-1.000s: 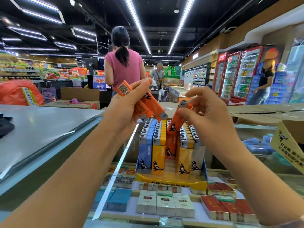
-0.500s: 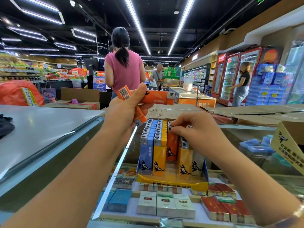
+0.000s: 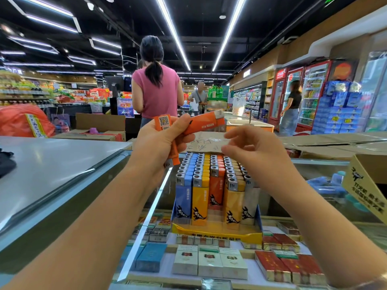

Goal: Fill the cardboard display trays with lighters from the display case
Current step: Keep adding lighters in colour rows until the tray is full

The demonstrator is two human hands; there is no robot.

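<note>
A cardboard display tray [image 3: 217,234] with a yellow front lip stands on the glass counter. It holds upright rows of blue, yellow, orange and white lighters [image 3: 211,181]. My left hand [image 3: 161,141] is raised above the tray's left side and grips a few orange lighters [image 3: 204,123]; one points right, others point down. My right hand [image 3: 251,146] hovers over the back of the tray with loosely bent fingers, holding nothing. It sits just right of the held lighters.
Cigarette packs [image 3: 209,262] lie under the counter glass [image 3: 146,218]. A second printed cardboard box [image 3: 368,183] juts in at the right edge. Flattened cardboard [image 3: 326,143] lies behind. A person in a pink top [image 3: 157,91] stands beyond the counter.
My right hand set an orange lighter down into the orange row, let go and rose empty toward my left hand. My left hand turned one held lighter to point right.
</note>
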